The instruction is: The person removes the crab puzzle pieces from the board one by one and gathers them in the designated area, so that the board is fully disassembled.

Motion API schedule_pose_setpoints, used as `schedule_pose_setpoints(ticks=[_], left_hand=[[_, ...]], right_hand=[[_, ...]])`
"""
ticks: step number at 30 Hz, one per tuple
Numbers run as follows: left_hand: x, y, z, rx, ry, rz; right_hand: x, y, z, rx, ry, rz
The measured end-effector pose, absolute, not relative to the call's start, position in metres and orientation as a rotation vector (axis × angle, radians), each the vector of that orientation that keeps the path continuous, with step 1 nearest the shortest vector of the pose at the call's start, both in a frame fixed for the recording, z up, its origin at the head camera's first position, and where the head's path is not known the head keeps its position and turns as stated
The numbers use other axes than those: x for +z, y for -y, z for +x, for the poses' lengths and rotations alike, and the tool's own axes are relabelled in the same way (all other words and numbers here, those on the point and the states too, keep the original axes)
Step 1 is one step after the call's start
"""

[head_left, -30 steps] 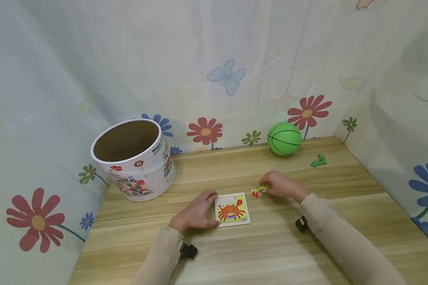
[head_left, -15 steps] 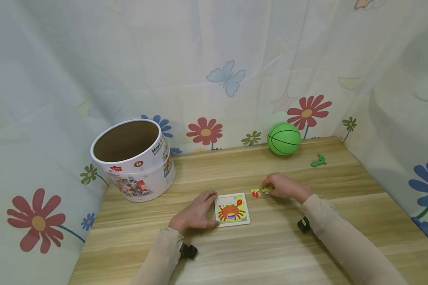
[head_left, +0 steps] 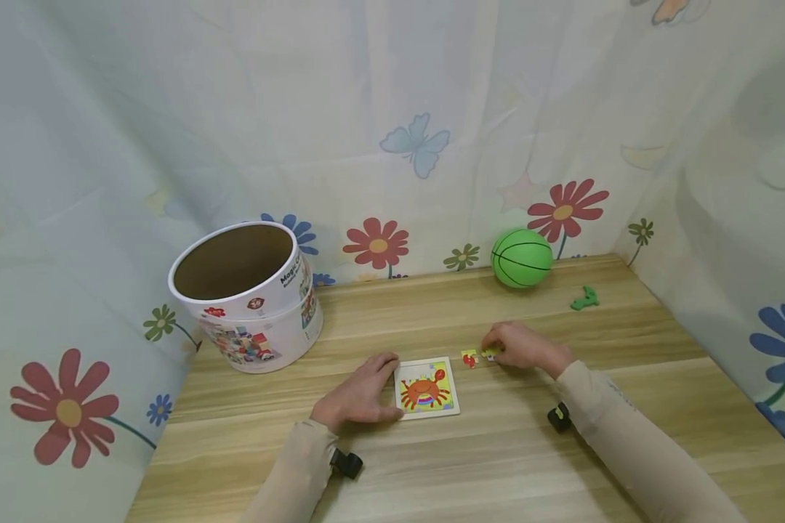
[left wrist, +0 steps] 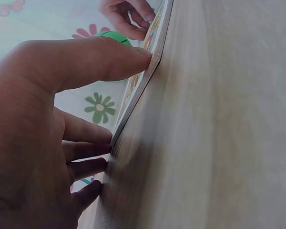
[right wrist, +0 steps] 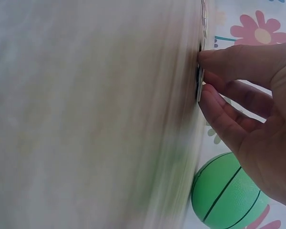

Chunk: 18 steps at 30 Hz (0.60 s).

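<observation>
- The curtain point(head_left: 340, 174) hangs behind the table point(head_left: 419, 472).
- The bucket point(head_left: 262, 338) stands on the table's far left.
- The ball point(head_left: 522, 258) rests at the back right, and the small toy point(head_left: 585, 298) lies before it, further right.
- The puzzle tray point(head_left: 429, 416) lies mid-table, its left edge touching the left hand point(head_left: 361, 394).
- Just right of the tray lies one loose piece point(head_left: 469, 359).
- Right of that, the second piece point(head_left: 489, 354) sits at the right hand's point(head_left: 522, 345) fingertips.
</observation>
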<state>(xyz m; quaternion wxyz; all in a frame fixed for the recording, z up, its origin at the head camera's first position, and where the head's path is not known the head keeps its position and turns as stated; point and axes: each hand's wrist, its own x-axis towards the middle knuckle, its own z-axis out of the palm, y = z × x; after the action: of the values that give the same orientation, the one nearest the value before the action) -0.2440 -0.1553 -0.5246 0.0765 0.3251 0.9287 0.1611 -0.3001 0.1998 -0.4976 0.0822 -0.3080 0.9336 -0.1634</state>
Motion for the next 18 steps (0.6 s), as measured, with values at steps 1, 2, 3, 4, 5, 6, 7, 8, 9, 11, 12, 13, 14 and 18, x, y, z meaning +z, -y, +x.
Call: schedule_pose_setpoints(ticks=[1, 2, 3, 4, 5, 6, 7, 8, 9, 11, 12, 13, 14, 18], left_hand=[[-0.5252, 0.1555, -0.2444, 0.481, -2.784, 0.972], [-0.5257, 0.1557, -0.2448, 0.478, -2.785, 0.969], [-0.5259, 0.156, -0.2451, 0.478, -2.785, 0.967], [-0.5263, 0.1561, -0.2452, 0.478, -2.785, 0.967], [-0.5269, 0.1562, -0.2454, 0.478, -2.785, 0.965], [-0.5271, 0.1562, -0.2455, 0.479, -2.785, 0.963], [-0.527, 0.1562, -0.2455, 0.478, -2.786, 0.961], [-0.5268, 0.1563, -0.2454, 0.48, -2.786, 0.961], [-0.5268, 0.1563, -0.2452, 0.481, -2.786, 0.961], [-0.5264, 0.1563, -0.2449, 0.483, -2.785, 0.964], [-0.5261, 0.1562, -0.2447, 0.485, -2.785, 0.968], [-0.5258, 0.1563, -0.2447, 0.488, -2.783, 0.971], [-0.5256, 0.1563, -0.2446, 0.488, -2.782, 0.973], [-0.5251, 0.1566, -0.2449, 0.496, -2.783, 0.987]], right_hand=[[-0.4975, -0.1995, -0.3001, -0.49, -2.788, -0.922], [-0.4972, -0.1992, -0.3002, -0.493, -2.786, -0.917], [-0.497, -0.1991, -0.3003, -0.495, -2.783, -0.915], [-0.4967, -0.1991, -0.3001, -0.499, -2.779, -0.906], [-0.496, -0.199, -0.3, -0.503, -2.774, -0.899], [-0.4954, -0.1989, -0.3001, -0.505, -2.77, -0.894], [-0.495, -0.1991, -0.3001, -0.506, -2.767, -0.892], [-0.4947, -0.1993, -0.3002, -0.505, -2.764, -0.89], [-0.4946, -0.1994, -0.3004, -0.504, -2.761, -0.89], [-0.4947, -0.1997, -0.3007, -0.495, -2.761, -0.895], [-0.4949, -0.2, -0.3009, -0.489, -2.762, -0.898], [-0.4952, -0.2002, -0.3012, -0.486, -2.762, -0.903], [-0.4955, -0.2003, -0.3014, -0.484, -2.761, -0.902], [-0.4971, -0.2, -0.3023, -0.484, -2.763, -0.908]])
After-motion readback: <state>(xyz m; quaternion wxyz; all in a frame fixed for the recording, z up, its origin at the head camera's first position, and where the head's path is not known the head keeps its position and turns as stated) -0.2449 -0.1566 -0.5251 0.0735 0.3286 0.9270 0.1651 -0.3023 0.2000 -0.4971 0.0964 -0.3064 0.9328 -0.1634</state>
